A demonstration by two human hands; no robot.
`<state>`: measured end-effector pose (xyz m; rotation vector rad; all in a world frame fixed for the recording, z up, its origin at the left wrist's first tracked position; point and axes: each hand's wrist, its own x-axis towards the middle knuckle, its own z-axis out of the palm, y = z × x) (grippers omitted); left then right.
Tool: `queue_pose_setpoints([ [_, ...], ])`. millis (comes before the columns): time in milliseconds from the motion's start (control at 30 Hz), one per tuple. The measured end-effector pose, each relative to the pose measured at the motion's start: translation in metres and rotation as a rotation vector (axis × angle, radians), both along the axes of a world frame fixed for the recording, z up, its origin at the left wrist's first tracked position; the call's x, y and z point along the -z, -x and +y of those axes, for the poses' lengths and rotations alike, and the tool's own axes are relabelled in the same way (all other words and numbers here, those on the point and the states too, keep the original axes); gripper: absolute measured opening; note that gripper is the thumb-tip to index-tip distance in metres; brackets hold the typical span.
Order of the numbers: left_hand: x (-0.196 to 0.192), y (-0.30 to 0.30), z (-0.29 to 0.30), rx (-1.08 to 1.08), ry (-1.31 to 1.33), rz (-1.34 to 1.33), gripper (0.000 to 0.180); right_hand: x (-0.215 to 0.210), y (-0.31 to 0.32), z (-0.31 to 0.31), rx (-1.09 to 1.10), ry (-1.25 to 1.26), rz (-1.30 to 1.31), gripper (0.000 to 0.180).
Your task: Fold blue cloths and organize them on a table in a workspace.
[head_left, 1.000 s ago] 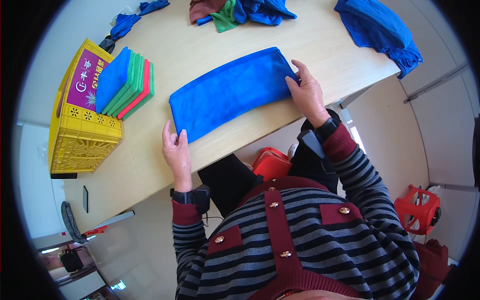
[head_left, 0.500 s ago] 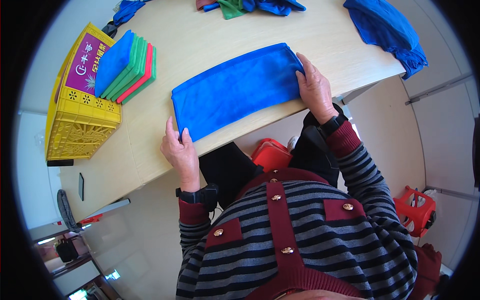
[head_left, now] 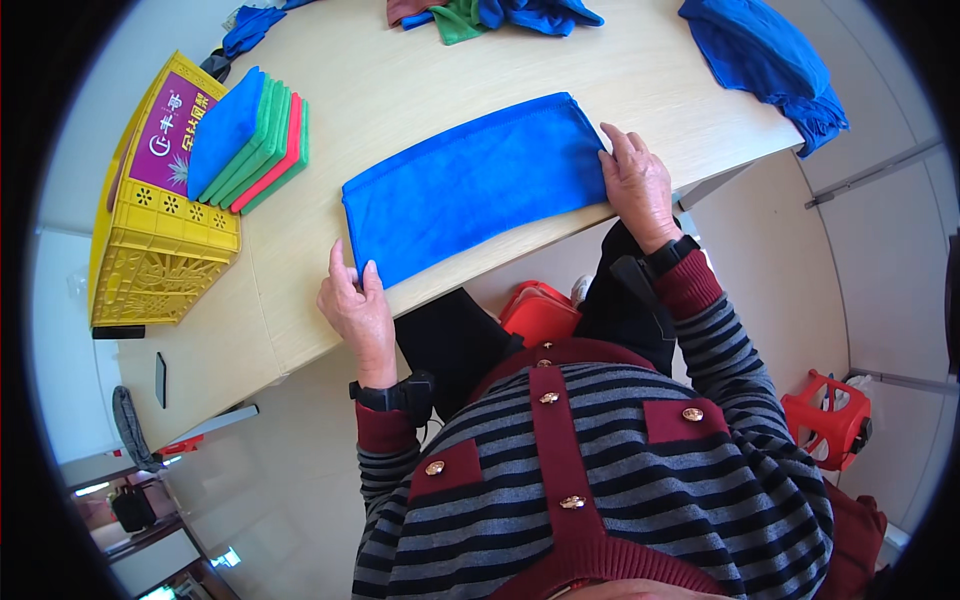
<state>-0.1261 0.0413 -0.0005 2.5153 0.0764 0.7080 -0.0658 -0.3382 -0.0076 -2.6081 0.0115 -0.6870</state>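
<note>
Blue cloth [head_left: 475,185] — outside yellow crate [head_left: 160,268]

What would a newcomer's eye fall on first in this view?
Probably the bright blue cloth on the table, between the left hand and the right hand. Next, the yellow plastic crate on the table's left end, and beside it the stack of folded blue, green and red cloths.

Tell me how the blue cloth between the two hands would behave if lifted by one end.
The blue cloth would likely flop and sag, since the similar blue heap lies softly crumpled. It seems light for its spread, looking thin. Lying flat, it probably won't roll.
</note>
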Motion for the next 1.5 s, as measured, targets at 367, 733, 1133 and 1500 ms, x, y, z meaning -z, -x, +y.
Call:
queue_pose_setpoints([
  [367,-0.026,-0.029,-0.1,0.636,-0.361,-0.142,0.046,-0.033,0.006,0.103,-0.614,-0.23,0.057,0.042],
  [733,-0.006,-0.037,-0.06,0.406,-0.454,0.161,0.059,0.004,-0.027,0.057,-0.353,0.249,0.091,0.06],
  [1133,-0.013,-0.046,-0.024,0.055,-0.526,0.261,0.059,0.006,-0.037,0.033,-0.169,0.31,0.191,0.065],
  [1500,0.0,-0.079,-0.056,0.348,-0.444,0.21,0.063,-0.021,-0.019,0.09,-0.426,0.291,0.203,0.061],
])
